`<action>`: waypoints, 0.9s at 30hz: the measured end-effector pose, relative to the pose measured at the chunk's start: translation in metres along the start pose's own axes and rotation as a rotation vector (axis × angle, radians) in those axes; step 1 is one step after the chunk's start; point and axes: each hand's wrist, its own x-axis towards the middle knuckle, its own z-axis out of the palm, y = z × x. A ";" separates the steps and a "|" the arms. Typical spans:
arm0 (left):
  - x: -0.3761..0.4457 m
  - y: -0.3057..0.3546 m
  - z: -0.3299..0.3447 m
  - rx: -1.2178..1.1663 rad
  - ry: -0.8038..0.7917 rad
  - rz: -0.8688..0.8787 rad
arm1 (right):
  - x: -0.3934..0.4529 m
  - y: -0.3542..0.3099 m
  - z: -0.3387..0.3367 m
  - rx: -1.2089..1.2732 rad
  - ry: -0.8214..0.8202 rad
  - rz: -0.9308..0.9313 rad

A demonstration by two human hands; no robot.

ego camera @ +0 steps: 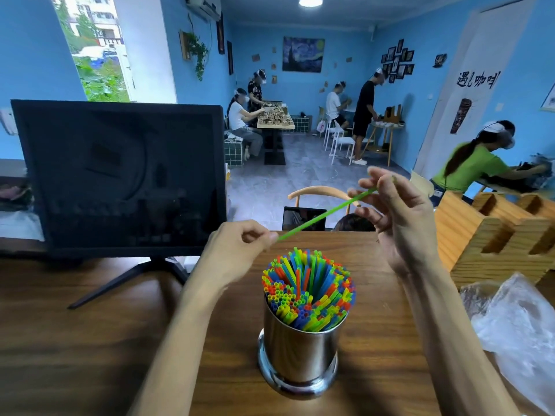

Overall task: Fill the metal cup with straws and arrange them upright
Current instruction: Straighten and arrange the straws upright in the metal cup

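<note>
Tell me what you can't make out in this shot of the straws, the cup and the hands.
All in the head view:
- Metal cup: its inside and how deep the straws sit, hidden by its wall and the packed straws.
- Green straw: both ends, covered by the left hand and right hand.
- Left hand's fingertips: blurred.
- Plastic bag: cut off by the right edge; contents unclear.

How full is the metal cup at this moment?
Nearly full. The metal cup holds colourful straws packed round its rim, with a hollow left in the middle.
</note>
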 end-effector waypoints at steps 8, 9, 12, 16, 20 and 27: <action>-0.002 -0.001 -0.004 0.280 -0.236 -0.087 | -0.011 0.016 0.004 -0.408 -0.181 -0.056; -0.004 0.000 -0.005 0.291 -0.227 -0.100 | -0.014 0.022 0.007 -0.463 -0.227 -0.051; -0.010 0.001 -0.011 0.264 -0.190 -0.135 | -0.023 0.037 0.012 -0.509 -0.318 -0.008; -0.018 0.006 -0.019 0.208 -0.317 -0.179 | -0.026 0.046 0.011 -0.640 -0.350 0.002; -0.018 0.010 -0.017 0.185 -0.266 -0.165 | -0.026 0.048 0.015 -0.770 -0.441 -0.016; -0.018 0.018 -0.012 0.247 -0.007 0.205 | -0.025 0.048 0.011 -0.804 -0.542 0.000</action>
